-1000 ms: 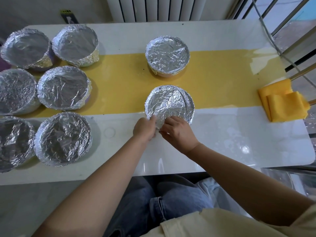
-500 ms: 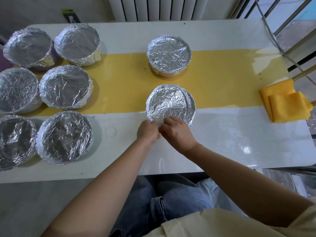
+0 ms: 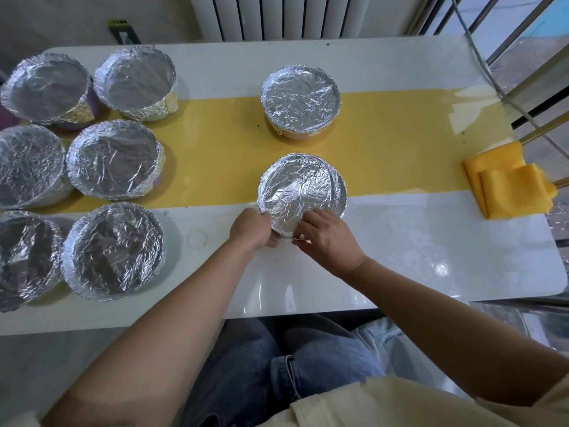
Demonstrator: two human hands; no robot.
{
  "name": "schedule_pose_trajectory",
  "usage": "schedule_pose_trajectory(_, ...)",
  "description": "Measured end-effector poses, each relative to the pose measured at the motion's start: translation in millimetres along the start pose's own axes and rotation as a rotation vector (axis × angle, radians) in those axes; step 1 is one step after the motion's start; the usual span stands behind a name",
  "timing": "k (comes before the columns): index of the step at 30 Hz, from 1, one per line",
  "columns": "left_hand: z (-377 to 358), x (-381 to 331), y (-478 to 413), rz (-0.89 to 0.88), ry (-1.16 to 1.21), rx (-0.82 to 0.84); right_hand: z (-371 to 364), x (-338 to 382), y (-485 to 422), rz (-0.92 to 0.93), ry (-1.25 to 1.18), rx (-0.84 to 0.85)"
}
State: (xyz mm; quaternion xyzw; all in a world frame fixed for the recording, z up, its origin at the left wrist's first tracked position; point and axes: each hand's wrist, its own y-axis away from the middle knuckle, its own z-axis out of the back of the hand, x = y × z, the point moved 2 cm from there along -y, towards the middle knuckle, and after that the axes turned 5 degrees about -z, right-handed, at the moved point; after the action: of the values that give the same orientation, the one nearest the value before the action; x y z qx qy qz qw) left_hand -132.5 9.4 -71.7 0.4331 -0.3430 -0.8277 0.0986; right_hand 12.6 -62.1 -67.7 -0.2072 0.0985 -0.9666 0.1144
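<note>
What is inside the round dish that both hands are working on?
The foil-covered dish shows only crumpled foil, stretched over its whole top. The left hand and the right hand pinch its near edge. The inside and any contents are covered.

Bright daylight, prob. from the window at right, glare on white table & foil; wide-angle bends edges.

Both hands are at the near edge of the foil bowl on the table. The left hand and right hand pinch the foil rim. Seven more covered bowls stand around.
</note>
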Motion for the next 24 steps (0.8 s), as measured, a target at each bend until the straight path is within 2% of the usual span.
schedule_pose_trajectory(5, -7.9, 3.9, 12.2, 0.017, -0.007, -0.094, -5.6, 4.0, -1.9, 0.055, 0.019, -0.027)
schedule_pose_trajectory(10, -31.6, 13.5, 19.0, 0.053, 0.109, -0.023, -8.0, 7.6, -4.2, 0.072, 0.026, -0.022)
schedule_pose_trajectory(15, -32.4, 7.5, 14.1, 0.068, 0.181, -0.033, -9.6, 7.1, -5.7, 0.047, 0.015, -0.003)
schedule_pose_trajectory(19, -28.1, 4.6, 19.9, 0.161, 0.159, 0.018, -11.8, 8.0, -6.5, 0.039, 0.007, -0.028)
schedule_pose_trajectory(24, -26.4, 3.4, 18.6, 0.120, 0.160, 0.028, -8.5, 11.3, -7.8, 0.035, -0.012, -0.037)
